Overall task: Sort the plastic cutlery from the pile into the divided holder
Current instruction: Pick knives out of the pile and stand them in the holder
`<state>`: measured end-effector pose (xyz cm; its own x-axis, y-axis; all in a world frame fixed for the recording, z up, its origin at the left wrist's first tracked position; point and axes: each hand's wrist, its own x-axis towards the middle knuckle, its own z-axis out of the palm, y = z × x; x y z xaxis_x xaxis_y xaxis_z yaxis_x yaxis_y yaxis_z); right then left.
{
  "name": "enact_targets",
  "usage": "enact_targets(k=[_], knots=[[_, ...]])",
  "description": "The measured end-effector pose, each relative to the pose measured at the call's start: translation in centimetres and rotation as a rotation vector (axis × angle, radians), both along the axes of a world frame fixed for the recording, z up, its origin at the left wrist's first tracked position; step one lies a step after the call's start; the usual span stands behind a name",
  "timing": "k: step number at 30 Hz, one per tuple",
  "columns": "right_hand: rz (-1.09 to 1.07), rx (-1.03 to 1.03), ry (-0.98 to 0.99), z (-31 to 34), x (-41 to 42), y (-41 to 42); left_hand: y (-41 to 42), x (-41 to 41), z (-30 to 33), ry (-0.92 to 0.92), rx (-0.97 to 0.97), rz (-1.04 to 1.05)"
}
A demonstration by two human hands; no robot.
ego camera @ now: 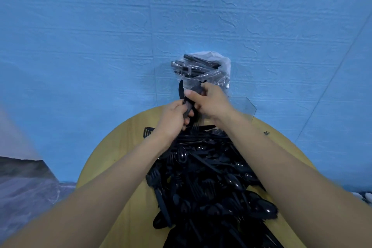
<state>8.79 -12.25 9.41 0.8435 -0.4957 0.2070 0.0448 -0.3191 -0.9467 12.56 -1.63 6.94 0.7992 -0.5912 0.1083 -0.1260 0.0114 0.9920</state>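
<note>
A big pile of black plastic cutlery [209,183], forks, spoons and knives mixed, covers the round wooden table [120,147]. At the table's far edge my left hand [173,119] grips a bunch of black pieces by their handles, a knife blade [181,89] sticking up from it. My right hand [209,100] pinches another black piece just above that bunch. The clear divided holder [246,106] stands behind my right wrist, mostly hidden and hard to make out.
A clear plastic bag [201,68] holding more black cutlery leans against the blue wall behind the table. A single fork [266,133] lies at the table's right rim. To the left lies grey floor.
</note>
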Motion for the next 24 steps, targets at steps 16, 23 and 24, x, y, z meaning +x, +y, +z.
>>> enact_targets(k=[16, 23, 24], knots=[[-0.464, 0.087, -0.199, 1.8, 4.7, -7.3, -1.3, 7.5, -2.7, -0.637, 0.368, 0.133], [-0.524, -0.166, -0.278, 1.2, 5.4, -6.7, -0.6, 7.8, -3.8, -0.828, 0.424, 0.119], [-0.539, -0.183, -0.281, 1.1, 5.5, -6.7, -0.5, 7.9, -3.8, -0.847, 0.442, 0.110]])
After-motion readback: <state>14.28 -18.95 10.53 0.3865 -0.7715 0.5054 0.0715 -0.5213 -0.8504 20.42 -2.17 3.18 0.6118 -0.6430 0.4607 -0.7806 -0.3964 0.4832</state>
